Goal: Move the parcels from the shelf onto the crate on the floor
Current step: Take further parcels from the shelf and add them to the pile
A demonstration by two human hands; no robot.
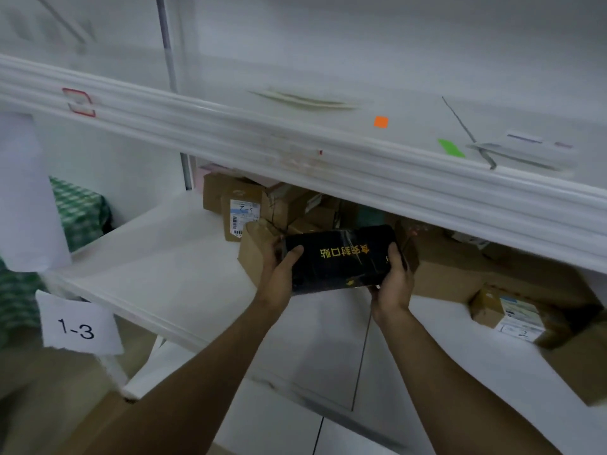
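- Now the black parcel (341, 257) is held just over the shelf (157, 257), in front of the brown cartons (443, 274).
- Left hand (279, 267) grips its 9 o'clock end, right hand (392, 280) its 3 o'clock end.
- Glossy wrap looks slippery and probably light; end holds suit it.

A white paper tag (80, 325) hanging at the front left corner of the shelf (157, 267) reads "1-3". The black parcel (341, 259) over that shelf bears upside-down yellow characters, "食安封口贴".

One black parcel (341, 259); two hands — left hand (279, 267), right hand (392, 284). Cardboard boxes (241, 208): at least six, overlapping. One paper tag (78, 326), one orange sticker (381, 122).
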